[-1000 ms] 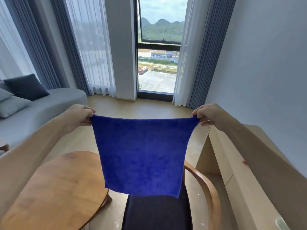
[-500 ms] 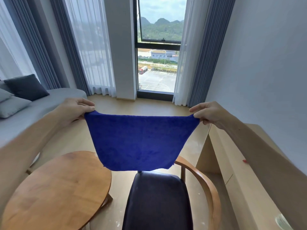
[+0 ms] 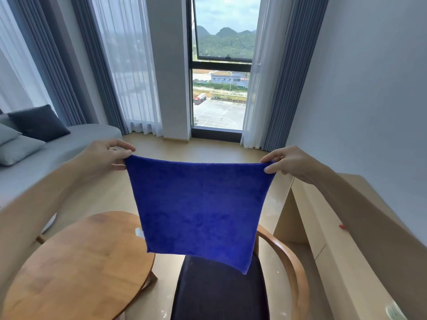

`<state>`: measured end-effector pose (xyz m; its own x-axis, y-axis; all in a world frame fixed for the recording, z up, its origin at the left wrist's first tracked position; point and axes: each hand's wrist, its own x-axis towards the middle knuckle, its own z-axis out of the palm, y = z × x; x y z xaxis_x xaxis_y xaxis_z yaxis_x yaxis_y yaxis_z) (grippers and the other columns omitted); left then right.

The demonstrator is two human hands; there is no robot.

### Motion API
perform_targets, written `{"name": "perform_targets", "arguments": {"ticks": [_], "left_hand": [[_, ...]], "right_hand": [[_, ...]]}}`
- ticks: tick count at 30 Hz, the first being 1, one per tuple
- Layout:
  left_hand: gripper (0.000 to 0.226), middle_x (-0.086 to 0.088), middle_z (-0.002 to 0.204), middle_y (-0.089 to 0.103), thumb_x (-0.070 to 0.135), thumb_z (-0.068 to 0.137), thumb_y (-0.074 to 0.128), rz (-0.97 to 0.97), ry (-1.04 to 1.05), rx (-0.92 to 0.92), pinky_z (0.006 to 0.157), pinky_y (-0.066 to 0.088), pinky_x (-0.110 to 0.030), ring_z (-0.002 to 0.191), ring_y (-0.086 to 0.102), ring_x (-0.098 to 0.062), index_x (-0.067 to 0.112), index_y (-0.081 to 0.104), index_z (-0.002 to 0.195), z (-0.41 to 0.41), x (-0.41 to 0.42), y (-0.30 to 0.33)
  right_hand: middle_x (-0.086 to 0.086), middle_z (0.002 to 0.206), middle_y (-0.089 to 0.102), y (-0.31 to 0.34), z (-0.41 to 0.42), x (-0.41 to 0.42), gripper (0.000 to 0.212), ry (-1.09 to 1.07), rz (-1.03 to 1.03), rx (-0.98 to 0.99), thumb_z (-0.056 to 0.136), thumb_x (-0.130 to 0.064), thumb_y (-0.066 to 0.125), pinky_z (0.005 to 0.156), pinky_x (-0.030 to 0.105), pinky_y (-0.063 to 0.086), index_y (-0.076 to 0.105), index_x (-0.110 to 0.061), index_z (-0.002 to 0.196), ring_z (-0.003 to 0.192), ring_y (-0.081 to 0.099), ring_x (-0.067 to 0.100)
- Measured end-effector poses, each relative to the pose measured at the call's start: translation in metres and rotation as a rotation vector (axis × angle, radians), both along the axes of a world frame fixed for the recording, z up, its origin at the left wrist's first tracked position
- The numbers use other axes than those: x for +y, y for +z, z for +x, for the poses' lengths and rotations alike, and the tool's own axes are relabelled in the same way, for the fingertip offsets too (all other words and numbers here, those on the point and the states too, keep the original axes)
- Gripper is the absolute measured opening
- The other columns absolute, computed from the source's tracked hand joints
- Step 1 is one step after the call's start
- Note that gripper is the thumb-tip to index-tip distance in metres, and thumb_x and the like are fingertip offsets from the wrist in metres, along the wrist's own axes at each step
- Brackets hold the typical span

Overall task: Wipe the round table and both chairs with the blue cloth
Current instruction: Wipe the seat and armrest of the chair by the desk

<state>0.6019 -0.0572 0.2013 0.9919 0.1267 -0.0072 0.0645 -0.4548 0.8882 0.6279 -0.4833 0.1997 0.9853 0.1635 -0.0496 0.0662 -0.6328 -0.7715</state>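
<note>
Half a second ago the cloth (image 3: 198, 209) was bunched up short between the hands, its lower edge lifted above the chair seat; now it hangs at full length as a flat blue square, its lowest corner dangling in front of the seat. The left hand (image 3: 105, 158) pinches the upper left corner between thumb and fingers, and the right hand (image 3: 291, 163) pinches the upper right corner the same way, so the top edge runs taut from one hand to the other. Both arms are held out at about the same height, well apart. A small white tag shows on the cloth's left edge (low down, nearer the left hand's side). Below the left arm sits the round wooden table (image 3: 76, 271), untouched by the cloth. Below and between the hands stands a chair (image 3: 231, 294) with a dark seat and a curved wooden arm, partly hidden behind the cloth. Under the right arm runs a long pale counter (image 3: 335, 250) along the wall. Beyond the left hand lies a grey sofa (image 3: 69, 144) with cushions, and straight ahead past both hands is a tall window (image 3: 219, 88) between curtains.
</note>
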Motion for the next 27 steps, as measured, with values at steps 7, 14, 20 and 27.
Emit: {"name": "perform_targets", "arguments": {"ticks": [7,14,20,27], "left_hand": [[0.007,-0.011,0.085,0.071,0.016,0.089,0.067,0.449,-0.100,-0.106,0.078,0.048,-0.039,0.083,0.064,-0.031,0.017,0.071,0.084,-0.003,-0.001,0.000],[0.013,-0.008,0.086,0.069,0.019,0.095,0.058,0.529,-0.064,-0.048,0.071,0.048,-0.034,0.080,0.062,-0.024,0.012,0.066,0.088,0.000,-0.004,-0.002],[0.017,-0.014,0.079,0.070,0.017,0.096,0.053,0.377,0.053,0.086,0.068,0.054,-0.035,0.072,0.067,-0.024,0.007,0.062,0.086,0.005,-0.027,-0.007],[0.008,-0.008,0.068,0.066,0.010,0.094,0.055,-0.185,-0.045,0.288,0.071,0.057,-0.034,0.060,0.068,-0.021,0.004,0.059,0.090,-0.015,-0.115,-0.021]], "right_hand": [[0.005,0.083,0.071,-0.011,0.010,0.004,0.011,0.019,-0.179,-0.236,0.089,-0.009,0.065,0.084,0.039,0.052,0.075,-0.009,0.093,0.089,0.063,0.023],[0.006,0.079,0.070,-0.014,0.012,0.005,0.015,-0.015,-0.187,-0.292,0.093,-0.015,0.060,0.066,0.025,0.049,0.073,-0.009,0.092,0.072,0.062,0.018],[0.011,0.075,0.070,-0.014,0.013,0.011,0.013,-0.109,-0.082,-0.202,0.088,-0.013,0.061,0.059,0.026,0.049,0.072,-0.009,0.080,0.063,0.059,0.014],[0.005,0.073,0.068,-0.018,-0.012,0.078,0.010,0.012,0.052,-0.071,0.085,-0.013,0.065,0.054,0.020,0.045,0.070,-0.005,0.082,0.064,0.062,0.010]]}}
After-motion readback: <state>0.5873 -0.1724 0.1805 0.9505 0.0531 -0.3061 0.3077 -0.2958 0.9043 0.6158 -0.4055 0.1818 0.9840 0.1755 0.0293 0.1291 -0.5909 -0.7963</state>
